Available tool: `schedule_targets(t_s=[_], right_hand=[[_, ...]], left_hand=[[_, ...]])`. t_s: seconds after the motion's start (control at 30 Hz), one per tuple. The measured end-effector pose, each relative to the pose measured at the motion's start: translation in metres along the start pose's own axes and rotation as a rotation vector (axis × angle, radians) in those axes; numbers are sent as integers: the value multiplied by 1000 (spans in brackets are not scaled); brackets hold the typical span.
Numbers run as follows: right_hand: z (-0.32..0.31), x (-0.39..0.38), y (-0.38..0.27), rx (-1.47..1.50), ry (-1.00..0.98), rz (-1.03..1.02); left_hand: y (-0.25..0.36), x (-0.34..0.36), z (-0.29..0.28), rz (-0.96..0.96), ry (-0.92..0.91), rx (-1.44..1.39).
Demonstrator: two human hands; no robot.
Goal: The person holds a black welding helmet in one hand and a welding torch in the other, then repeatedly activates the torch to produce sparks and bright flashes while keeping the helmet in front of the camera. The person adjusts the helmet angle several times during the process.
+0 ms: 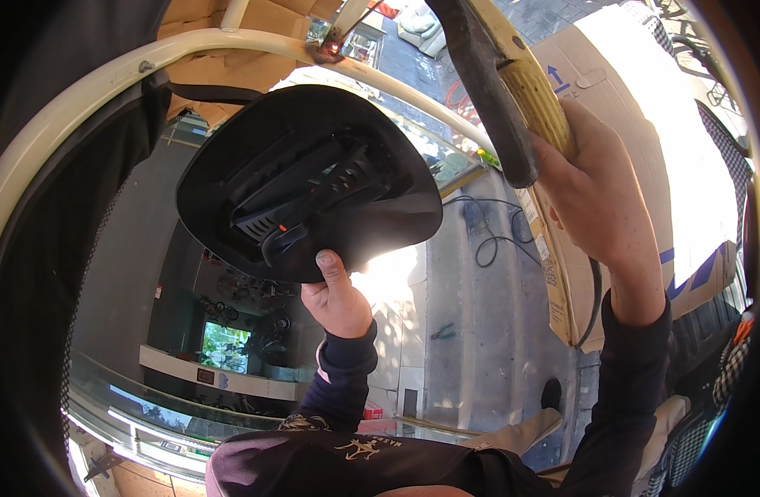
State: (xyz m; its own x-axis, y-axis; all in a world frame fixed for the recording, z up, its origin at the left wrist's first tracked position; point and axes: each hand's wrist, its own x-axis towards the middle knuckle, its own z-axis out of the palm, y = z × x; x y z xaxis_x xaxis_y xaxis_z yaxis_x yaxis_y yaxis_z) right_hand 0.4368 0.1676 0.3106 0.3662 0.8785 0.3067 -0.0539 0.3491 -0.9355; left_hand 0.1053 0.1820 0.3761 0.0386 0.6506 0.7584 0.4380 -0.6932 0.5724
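A black welding mask (396,195) hangs in front of me, its inner side with the headgear facing me. My left hand (340,302) is closed on its lower edge, the thumb pressed on the inside. At the upper right, my right hand (603,190) wraps round a yellow electrode holder (533,83) with a black lever, close to the camera. A black cable hangs below that hand. Beyond the mask, a cream metal tube (396,87) curves across, with a small red glowing, scorched joint (332,50) on it. A thin rod reaches down to that joint.
A large cardboard box (653,174) stands at the right. On the grey floor lie green-handled pliers (443,332) and a looped black cable (483,248). Dark fabric (32,298) covers the left side. Brown cardboard (231,62) sits behind the tube.
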Motion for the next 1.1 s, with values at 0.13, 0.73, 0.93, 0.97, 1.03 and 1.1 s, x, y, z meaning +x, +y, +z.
schedule_targets(t_s=[0.13,0.73,0.93,0.97,1.03,1.1], right_hand=[[0,0,2,12,0,-22],[2,1,3,10,11,-29],[2,1,1,45,-5,-8],[3,1,2,47,0,-15],[4,2,5,38,10,-29],[4,3,4,44,-1,-24]], left_hand=[[0,0,-1,9,-1,6],[-8,1,-9,29,-26,17],[-5,0,-7,14,0,32],[-3,0,-5,0,1,23],[-2,0,-3,-14,-1,12],[-1,0,-5,-11,-2,12]])
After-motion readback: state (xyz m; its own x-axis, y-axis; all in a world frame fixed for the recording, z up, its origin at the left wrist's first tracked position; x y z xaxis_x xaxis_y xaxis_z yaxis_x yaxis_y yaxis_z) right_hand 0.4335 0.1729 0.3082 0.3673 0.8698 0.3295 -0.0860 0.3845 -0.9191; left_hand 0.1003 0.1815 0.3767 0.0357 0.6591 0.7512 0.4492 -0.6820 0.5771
